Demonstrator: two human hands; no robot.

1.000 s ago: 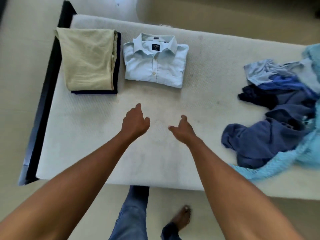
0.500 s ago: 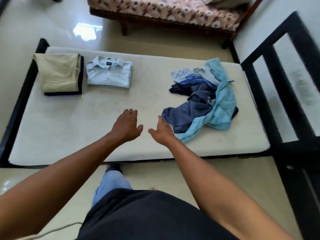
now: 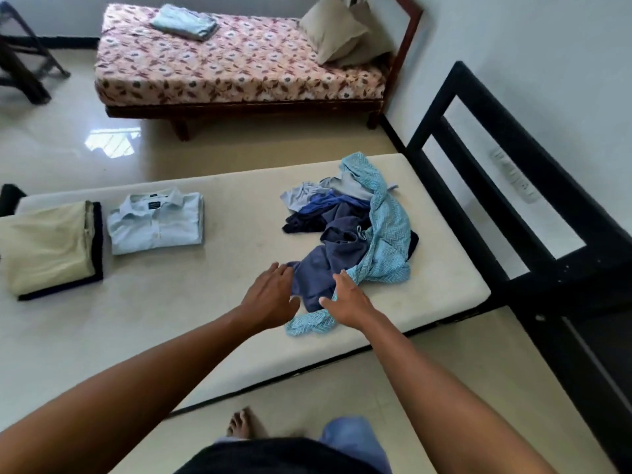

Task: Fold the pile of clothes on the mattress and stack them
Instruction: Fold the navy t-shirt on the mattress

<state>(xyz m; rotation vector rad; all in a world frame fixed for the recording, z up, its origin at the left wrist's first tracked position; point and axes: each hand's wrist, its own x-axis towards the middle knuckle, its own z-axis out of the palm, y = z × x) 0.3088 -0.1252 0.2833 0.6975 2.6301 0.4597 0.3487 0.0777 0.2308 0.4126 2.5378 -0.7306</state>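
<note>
Left hand [image 3: 273, 297] and right hand [image 3: 350, 301] empty, fingers loose, at the pile [image 3: 345, 220]; I'd grab just the navy piece [image 3: 316, 273], not the teal cloth [image 3: 390, 234].

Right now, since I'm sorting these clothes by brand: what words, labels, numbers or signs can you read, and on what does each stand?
Dark neck label inside the collar of the folded light blue shirt: pale lettering, too small and blurred to read.
White wall plate behind the black bed frame: raised marks only, blurred, unreadable.
No other text, number or sign shows.
</note>
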